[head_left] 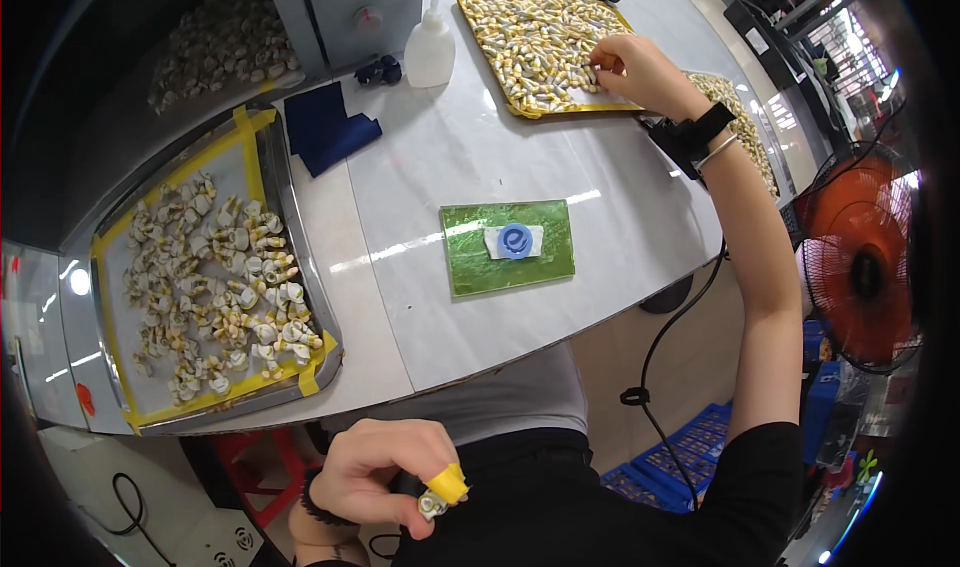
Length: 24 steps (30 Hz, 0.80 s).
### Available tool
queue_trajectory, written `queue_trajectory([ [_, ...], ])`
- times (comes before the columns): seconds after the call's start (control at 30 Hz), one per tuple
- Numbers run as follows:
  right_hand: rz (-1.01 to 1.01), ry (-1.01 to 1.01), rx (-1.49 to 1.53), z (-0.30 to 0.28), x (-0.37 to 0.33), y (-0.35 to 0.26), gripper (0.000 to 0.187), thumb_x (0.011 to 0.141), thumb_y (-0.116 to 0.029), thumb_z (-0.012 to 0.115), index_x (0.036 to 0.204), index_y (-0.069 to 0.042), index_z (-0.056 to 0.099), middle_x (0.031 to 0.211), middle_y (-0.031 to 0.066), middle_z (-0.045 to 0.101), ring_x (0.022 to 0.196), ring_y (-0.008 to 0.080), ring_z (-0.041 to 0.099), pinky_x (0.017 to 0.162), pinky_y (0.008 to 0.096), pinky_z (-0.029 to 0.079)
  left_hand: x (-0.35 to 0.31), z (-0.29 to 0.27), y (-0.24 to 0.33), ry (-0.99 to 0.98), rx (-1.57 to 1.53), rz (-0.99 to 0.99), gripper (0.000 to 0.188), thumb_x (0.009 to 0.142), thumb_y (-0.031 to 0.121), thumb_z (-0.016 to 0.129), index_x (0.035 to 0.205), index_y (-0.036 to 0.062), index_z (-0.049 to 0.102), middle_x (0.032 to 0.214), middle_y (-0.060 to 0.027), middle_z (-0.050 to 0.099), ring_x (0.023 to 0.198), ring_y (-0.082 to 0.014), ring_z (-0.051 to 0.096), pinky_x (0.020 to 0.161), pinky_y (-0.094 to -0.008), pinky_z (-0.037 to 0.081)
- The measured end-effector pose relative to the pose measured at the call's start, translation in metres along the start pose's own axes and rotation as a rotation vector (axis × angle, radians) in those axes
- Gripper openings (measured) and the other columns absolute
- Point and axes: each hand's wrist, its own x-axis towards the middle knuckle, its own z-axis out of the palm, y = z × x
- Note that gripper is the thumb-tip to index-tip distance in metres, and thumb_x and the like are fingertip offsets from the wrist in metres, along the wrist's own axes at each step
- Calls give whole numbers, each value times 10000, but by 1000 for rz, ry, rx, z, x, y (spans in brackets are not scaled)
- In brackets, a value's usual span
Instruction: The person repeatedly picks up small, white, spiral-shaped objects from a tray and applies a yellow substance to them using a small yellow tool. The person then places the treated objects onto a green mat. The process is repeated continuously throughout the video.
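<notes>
Low in front of my body, my left hand (385, 470) pinches a small white-and-grey moulded piece (432, 506) between thumb and forefinger. Yellow tape (447, 483) wraps that forefinger's tip. My right hand (645, 74) reaches to the far side of the table, its fingers bent together at the near right part of a yellow-edged tray (570, 107). Small yellow, white and grey elongated pieces (530, 42) cover the tray. Whatever those fingertips hold is too small to make out.
A green slab (470, 272) bears a round blue piece (515, 240) on white material. At left stands a taped metal tray (318, 327) of white-and-yellow moulded pieces (215, 277). Behind are dark blue cloth (325, 132) and a white squeeze bottle (430, 52). An orange fan (862, 257) stands right.
</notes>
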Motion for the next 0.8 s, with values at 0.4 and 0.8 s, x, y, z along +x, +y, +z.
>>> queue_trajectory([
  [0.4, 54, -26, 66, 5, -5, -15, 162, 766, -96, 588, 874, 23, 606, 778, 149, 624, 723, 255, 609, 676, 337, 485, -1, 7, -19, 161, -77, 99, 338, 641, 139, 816, 867, -39, 639, 805, -146, 664, 738, -242, 626, 650, -313, 486],
  [0.8, 12, 140, 187, -9, -19, -28, 180, 854, -70, 538, 993, 17, 610, 835, 119, 640, 775, 165, 613, 698, 291, 481, -1, 8, -18, 199, -92, 118, 355, 647, 154, 814, 878, -45, 633, 794, -144, 663, 747, -237, 620, 666, -313, 486],
])
